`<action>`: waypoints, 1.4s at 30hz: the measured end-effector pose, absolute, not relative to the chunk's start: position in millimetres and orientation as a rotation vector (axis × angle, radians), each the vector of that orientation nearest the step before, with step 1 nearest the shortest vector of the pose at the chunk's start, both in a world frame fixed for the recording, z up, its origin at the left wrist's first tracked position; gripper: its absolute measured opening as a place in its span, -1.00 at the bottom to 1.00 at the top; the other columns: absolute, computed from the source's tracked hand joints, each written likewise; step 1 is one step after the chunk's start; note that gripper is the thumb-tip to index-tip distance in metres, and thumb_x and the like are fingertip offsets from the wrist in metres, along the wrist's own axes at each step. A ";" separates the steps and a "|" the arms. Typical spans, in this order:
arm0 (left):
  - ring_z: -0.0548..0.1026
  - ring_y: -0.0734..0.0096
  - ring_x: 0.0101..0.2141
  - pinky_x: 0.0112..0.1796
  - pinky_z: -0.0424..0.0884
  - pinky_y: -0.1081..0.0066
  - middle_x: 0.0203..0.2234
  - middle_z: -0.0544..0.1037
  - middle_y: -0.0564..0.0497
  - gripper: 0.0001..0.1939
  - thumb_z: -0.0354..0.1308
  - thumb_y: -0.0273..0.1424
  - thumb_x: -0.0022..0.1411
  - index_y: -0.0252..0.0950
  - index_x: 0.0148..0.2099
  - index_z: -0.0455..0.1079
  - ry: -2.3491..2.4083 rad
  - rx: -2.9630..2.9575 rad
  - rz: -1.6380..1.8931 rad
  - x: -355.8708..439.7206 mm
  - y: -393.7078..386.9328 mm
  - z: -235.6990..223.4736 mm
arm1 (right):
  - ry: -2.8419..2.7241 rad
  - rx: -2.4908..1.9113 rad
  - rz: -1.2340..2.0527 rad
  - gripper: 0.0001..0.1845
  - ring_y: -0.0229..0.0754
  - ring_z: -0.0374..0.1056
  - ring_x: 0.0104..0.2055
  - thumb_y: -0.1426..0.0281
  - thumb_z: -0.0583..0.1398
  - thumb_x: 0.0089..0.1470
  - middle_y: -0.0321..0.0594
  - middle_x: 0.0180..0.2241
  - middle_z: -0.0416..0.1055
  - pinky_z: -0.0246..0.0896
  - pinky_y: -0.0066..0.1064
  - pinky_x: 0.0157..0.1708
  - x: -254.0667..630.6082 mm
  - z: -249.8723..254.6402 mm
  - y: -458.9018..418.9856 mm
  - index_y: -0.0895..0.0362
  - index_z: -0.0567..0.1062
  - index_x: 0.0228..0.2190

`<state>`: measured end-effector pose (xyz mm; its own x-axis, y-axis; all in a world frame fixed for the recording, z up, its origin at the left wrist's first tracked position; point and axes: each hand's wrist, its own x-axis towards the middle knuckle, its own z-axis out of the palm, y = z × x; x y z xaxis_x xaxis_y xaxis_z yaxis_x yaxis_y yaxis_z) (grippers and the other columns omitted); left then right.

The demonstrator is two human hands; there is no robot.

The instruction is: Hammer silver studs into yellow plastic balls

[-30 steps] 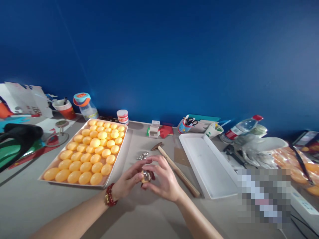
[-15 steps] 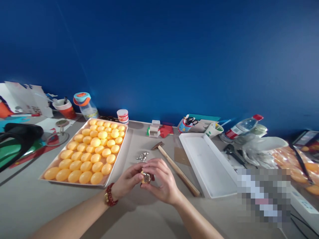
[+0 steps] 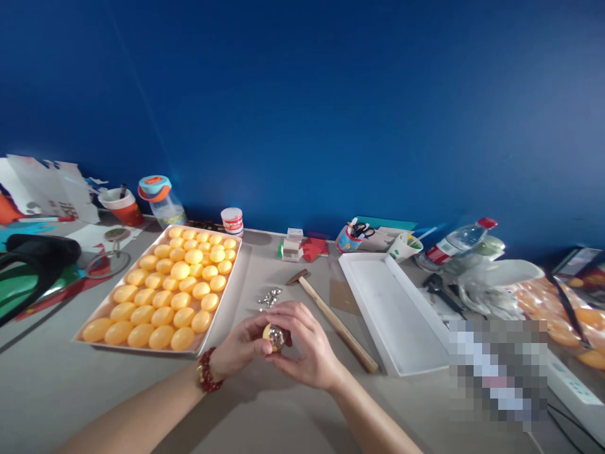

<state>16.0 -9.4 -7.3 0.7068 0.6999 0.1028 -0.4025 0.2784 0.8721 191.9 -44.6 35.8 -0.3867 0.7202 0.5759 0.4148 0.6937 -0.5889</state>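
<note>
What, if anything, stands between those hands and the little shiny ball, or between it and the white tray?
Nothing visible separates the ball from the left hand and right hand, which cup it. Towards the white tray, the right hand comes first, then the hammer, slanting beside the tray.

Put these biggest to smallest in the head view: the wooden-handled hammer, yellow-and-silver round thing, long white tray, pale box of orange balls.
Pale box of orange balls
Long white tray
Wooden-handled hammer
Yellow-and-silver round thing
</note>
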 end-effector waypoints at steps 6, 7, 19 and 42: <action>0.46 0.33 -0.33 -0.25 0.36 0.37 -0.40 0.52 0.00 -0.62 0.39 -0.20 0.03 -0.26 -0.11 0.54 0.356 1.068 0.750 15.3 -8.9 -3.7 | -2.052 -0.858 0.497 -0.53 -0.04 0.34 0.06 0.29 0.25 0.14 -0.05 0.03 0.42 0.25 -0.12 0.06 192.5 34.2 -45.1 0.03 0.35 0.07; 0.45 0.33 -0.33 -0.25 0.36 0.37 -0.41 0.51 0.00 -0.62 0.38 -0.20 0.04 -0.27 -0.12 0.54 0.352 1.067 0.744 15.4 -9.2 -3.4 | -2.052 -0.848 0.499 -0.53 -0.05 0.35 0.05 0.30 0.26 0.13 -0.06 0.03 0.42 0.24 -0.13 0.06 192.8 34.0 -45.2 0.02 0.35 0.07; 0.38 0.42 -0.36 -0.28 0.31 0.43 -0.42 0.44 0.03 -0.67 0.32 -0.23 0.14 -0.29 -0.09 0.50 0.274 1.037 0.733 15.7 -10.2 -6.2 | -2.023 -0.800 0.477 -0.52 0.01 0.34 0.05 0.28 0.26 0.13 -0.03 0.02 0.44 0.26 -0.06 0.04 192.9 30.3 -43.9 0.04 0.36 0.07; 0.52 0.29 -0.23 -0.24 0.41 0.40 -0.28 0.58 -0.11 -0.66 0.32 -0.25 0.15 -0.31 -0.06 0.54 0.262 0.868 0.714 18.2 -11.2 -1.6 | -1.996 -0.856 0.614 -0.48 -0.01 0.30 0.08 0.16 0.24 0.14 -0.01 0.04 0.38 0.23 -0.13 0.07 192.4 32.3 -45.2 0.08 0.36 0.08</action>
